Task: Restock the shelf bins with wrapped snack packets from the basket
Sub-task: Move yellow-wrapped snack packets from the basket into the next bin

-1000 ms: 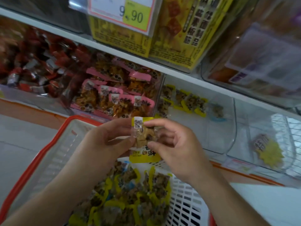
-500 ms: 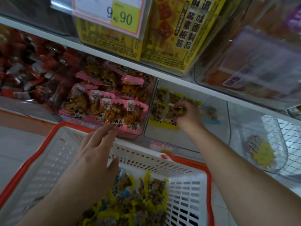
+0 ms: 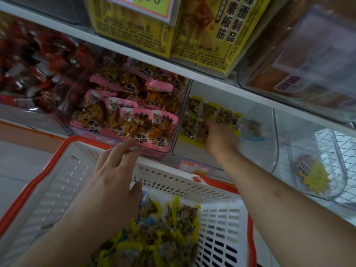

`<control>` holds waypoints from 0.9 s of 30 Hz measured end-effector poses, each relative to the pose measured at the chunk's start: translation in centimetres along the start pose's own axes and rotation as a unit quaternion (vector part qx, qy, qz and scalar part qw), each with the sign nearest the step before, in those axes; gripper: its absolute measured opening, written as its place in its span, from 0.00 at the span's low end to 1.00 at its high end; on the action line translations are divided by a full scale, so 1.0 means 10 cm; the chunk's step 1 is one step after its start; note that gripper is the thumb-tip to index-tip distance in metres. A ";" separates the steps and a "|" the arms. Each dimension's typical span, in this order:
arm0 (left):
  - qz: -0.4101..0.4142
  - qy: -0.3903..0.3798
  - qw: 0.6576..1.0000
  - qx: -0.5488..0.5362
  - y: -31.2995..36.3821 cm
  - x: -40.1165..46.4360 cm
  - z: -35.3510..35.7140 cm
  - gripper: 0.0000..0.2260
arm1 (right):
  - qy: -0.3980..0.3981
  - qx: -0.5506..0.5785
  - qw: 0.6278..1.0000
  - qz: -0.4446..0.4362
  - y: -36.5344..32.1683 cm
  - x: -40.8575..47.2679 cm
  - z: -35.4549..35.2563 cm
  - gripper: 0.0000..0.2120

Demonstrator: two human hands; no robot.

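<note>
A white basket with a red rim [image 3: 173,182] sits below the shelf and holds several yellow-edged snack packets [image 3: 173,228]. My right hand [image 3: 219,137] reaches into a clear shelf bin [image 3: 260,151], its fingers curled on a yellow packet [image 3: 200,132] among the few yellow packets [image 3: 227,116] lying there. My left hand [image 3: 115,180] hovers over the basket with straight, spread fingers and holds nothing. Its fingertips are near the front of the bin of pink packets [image 3: 134,120].
A bin of red packets [image 3: 28,74] stands at the far left. One blue-edged packet [image 3: 252,128] lies right of my right hand. A clear bin with a yellow starburst label [image 3: 312,176] is further right. Yellow boxes [image 3: 202,35] fill the shelf above.
Both hands held one yellow packet above the basket. My right hand then carried it up into the clear bin and stays there. My left hand let go and opened over the basket.
</note>
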State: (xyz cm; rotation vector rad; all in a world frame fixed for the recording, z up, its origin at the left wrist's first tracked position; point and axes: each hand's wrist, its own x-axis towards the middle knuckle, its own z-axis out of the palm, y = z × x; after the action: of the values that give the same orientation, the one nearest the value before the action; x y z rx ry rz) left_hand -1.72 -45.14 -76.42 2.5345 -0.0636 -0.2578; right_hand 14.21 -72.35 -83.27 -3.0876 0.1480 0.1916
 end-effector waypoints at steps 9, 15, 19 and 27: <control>0.012 0.050 0.998 -0.041 0.06 0.02 -0.16 0.22 | 0.070 0.079 0.994 0.012 -0.01 -0.42 -0.53 0.22; -0.050 0.132 0.990 -0.019 -0.14 -0.05 -0.56 0.19 | 0.036 0.256 0.949 -0.182 -0.48 -1.63 -0.85 0.06; -0.167 0.073 0.983 0.009 -0.45 -0.18 -0.65 0.25 | -0.212 0.142 0.947 -0.194 -0.95 -1.99 -0.40 0.07; -0.254 -0.040 0.966 -0.021 -0.73 -0.32 -0.62 0.24 | -0.301 0.032 0.931 -0.206 -1.66 -1.96 0.86 0.33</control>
State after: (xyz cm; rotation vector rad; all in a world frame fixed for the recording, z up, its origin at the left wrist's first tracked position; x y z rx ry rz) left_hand -3.69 -35.39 -74.93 2.4583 0.5598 -0.5540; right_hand -4.53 -53.58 -88.68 -2.7462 -0.4940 1.0498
